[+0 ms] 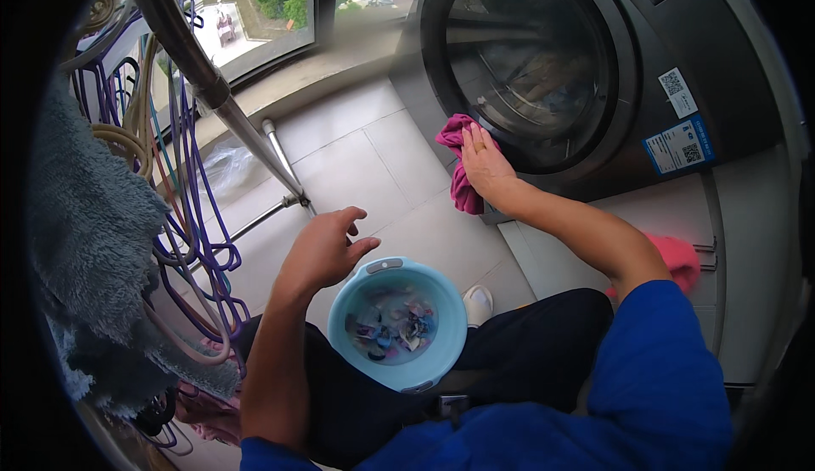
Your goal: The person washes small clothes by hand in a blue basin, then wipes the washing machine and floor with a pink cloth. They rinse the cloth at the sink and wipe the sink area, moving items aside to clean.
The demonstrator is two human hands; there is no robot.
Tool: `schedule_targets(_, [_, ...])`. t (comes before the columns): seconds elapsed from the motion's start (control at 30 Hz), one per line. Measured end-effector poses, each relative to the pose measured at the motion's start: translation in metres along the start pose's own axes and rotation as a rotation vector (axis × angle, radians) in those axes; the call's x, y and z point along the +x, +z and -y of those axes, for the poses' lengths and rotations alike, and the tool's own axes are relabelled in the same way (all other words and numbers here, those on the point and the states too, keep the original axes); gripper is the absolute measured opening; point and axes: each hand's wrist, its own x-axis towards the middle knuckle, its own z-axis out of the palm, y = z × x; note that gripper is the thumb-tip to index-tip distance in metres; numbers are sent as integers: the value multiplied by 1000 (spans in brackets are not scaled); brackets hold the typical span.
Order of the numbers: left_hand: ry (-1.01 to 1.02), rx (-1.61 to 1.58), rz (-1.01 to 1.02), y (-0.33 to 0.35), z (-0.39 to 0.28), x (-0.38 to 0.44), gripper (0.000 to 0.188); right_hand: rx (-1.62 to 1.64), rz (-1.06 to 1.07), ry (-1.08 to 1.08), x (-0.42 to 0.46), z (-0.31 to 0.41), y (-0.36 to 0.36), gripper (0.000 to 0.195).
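Observation:
My right hand [484,158] presses a crumpled magenta cloth [467,194] against the lower left edge of the round door [528,70] of a dark grey front-loading washing machine [656,38]. The cloth bunches out past my fingers and hangs down below them. My left hand [328,248] is in the air with nothing in it, its thumb and fingers apart. Just beneath it, between my knees, sits a light blue plastic basin [398,375] with grey handles. It holds water over multicoloured pieces [398,328] that I cannot make out. The washing machine's door is closed.
On the left, purple hangers [191,172] and a fluffy grey-blue textile [89,229] hang beside a metal rack pole [191,57]. A clear plastic bag [226,168] lies near the window ledge [331,57]. A coral-pink cloth [678,261] is at my right elbow.

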Motion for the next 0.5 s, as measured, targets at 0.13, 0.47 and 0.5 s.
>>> schedule_targets(0.13, [-41, -28, 36, -6, 0, 11, 54, 157, -76, -83, -104, -60, -43, 50])
schedule_targets(0.47, [16, 39, 72, 0, 10, 36, 55, 49, -470, 323, -148, -233, -163, 40])
schedule_targets(0.5, [33, 30, 58, 2, 14, 38, 55, 17, -502, 355, -134, -247, -169, 40])
